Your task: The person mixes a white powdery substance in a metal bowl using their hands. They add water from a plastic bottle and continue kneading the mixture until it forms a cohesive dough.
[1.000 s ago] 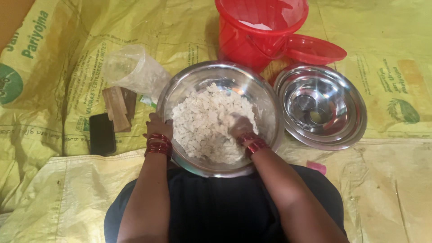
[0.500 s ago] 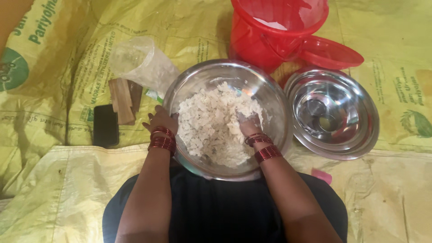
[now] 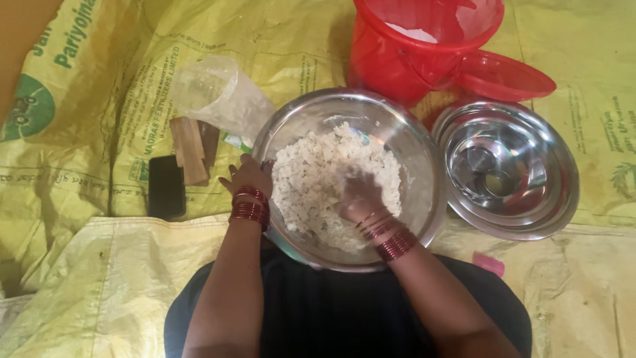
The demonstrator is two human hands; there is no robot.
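A large steel bowl (image 3: 411,142) sits in front of me, filled with white crumbly dough (image 3: 308,182). My left hand (image 3: 246,178) grips the bowl's left rim, red bangles on the wrist. Inside the bowl, my right hand (image 3: 358,195) presses down into the dough, fingers buried and coated white, so I cannot see if they are closed. Red bangles ring that wrist too.
An empty steel bowl (image 3: 507,169) stands right of the first. A red bucket (image 3: 417,46) and its red lid (image 3: 507,76) are behind. A clear plastic bag (image 3: 218,96), wooden pieces (image 3: 189,149) and a black phone (image 3: 165,185) lie left on yellow sacking (image 3: 86,278).
My right hand moved from the bowl's right side into the middle of the dough. The view shifted slightly; my left hand stays on the rim.
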